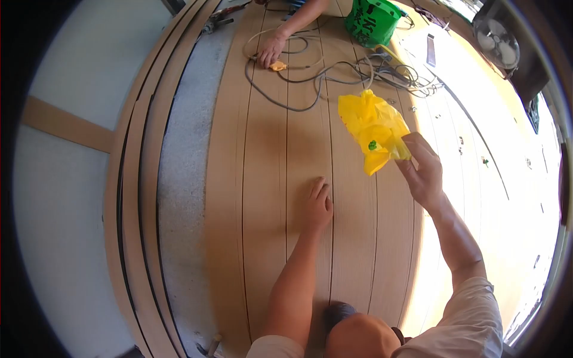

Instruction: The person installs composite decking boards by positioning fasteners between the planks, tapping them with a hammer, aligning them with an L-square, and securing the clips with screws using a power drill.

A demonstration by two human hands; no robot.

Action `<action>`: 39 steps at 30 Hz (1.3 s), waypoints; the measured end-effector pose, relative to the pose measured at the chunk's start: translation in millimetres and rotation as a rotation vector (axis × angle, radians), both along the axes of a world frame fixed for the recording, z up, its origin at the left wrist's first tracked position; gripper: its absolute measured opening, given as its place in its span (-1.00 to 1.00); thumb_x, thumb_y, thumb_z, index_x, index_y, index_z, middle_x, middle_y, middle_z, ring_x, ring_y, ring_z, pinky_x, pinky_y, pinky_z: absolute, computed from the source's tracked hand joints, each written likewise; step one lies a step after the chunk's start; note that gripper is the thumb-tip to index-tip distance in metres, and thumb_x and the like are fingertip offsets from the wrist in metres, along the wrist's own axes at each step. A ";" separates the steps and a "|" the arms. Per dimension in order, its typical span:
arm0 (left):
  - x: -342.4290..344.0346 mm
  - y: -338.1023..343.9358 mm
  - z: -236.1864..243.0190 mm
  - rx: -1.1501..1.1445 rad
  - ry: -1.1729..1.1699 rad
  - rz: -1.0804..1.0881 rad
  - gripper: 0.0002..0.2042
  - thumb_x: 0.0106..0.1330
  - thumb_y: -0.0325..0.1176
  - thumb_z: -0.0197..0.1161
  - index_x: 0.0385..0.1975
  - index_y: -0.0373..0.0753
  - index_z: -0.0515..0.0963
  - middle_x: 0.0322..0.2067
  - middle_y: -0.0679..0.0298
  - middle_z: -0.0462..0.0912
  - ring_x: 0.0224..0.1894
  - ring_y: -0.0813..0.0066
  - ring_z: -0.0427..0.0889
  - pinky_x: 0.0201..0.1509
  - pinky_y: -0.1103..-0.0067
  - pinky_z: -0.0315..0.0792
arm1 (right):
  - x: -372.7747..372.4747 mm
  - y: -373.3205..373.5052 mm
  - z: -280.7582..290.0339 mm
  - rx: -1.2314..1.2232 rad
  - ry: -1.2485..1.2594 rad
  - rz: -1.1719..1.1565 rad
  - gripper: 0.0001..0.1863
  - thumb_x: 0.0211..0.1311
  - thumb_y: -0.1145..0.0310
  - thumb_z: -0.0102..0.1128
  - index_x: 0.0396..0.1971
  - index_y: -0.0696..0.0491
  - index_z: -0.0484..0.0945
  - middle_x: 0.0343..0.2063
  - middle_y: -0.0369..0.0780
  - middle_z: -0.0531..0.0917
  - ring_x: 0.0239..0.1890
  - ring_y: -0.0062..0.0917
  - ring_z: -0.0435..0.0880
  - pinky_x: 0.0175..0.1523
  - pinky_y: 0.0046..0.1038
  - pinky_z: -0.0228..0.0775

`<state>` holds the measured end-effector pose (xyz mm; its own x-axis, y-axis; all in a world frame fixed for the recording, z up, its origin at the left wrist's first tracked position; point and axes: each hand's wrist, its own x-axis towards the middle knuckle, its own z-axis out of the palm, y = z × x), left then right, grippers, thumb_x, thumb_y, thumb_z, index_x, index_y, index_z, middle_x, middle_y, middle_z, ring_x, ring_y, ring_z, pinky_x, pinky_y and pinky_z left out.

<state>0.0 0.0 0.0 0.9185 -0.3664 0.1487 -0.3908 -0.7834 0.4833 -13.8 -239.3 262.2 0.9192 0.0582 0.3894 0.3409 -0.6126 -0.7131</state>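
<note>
"Where could a hand have passed?"
"Low over the flat tan grooved floorboards (265, 203), left of the person's bare left hand (321, 204)."
"And further forward?"
"Looped dark and pale cables (298, 110) crossed those boards, with a co-worker's bare hand (273, 51) among them."
"Ahead, to the right?"
"A crumpled yellow plastic bag (373, 128), held up in the bare right hand (425, 170), blocked that way."

Cords (401, 79) are spread over the floor boards (352, 238). A bucket (372, 24) is set behind them, left of a fan (499, 45). Before them, a bag (377, 128) is held in the right hand (426, 176).
</note>
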 end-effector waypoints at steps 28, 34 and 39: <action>-406.1 311.7 109.2 -0.717 0.151 0.965 -0.84 0.46 -0.52 0.15 -0.04 -0.26 0.55 0.01 0.17 0.57 0.01 0.36 0.62 0.04 0.48 0.52 | -252.8 364.7 -88.2 -0.466 0.130 1.255 -0.85 0.22 0.40 0.27 -0.22 0.06 0.65 -0.24 -0.23 0.70 -0.20 -0.23 0.67 -0.11 -0.31 0.58; -373.5 333.2 118.3 -0.395 0.271 0.970 -0.87 0.46 -0.44 0.20 -0.09 -0.31 0.57 -0.34 0.21 0.66 -0.25 0.43 0.67 -0.09 0.51 0.54 | -262.9 399.0 -194.4 -0.639 0.430 1.169 -0.79 0.16 0.50 0.19 -0.19 0.15 0.66 -0.25 -0.04 0.72 -0.21 -0.10 0.72 -0.08 -0.19 0.57; -386.5 344.6 102.4 -0.428 0.212 0.922 -0.85 0.34 -0.46 0.29 -0.13 -0.26 0.61 -0.29 0.10 0.64 -0.22 0.18 0.66 -0.15 0.40 0.53 | -265.1 418.7 -184.9 -0.265 0.687 0.782 -0.76 0.27 0.41 0.16 -0.12 0.17 0.65 -0.16 -0.03 0.72 -0.14 -0.18 0.71 0.00 -0.26 0.54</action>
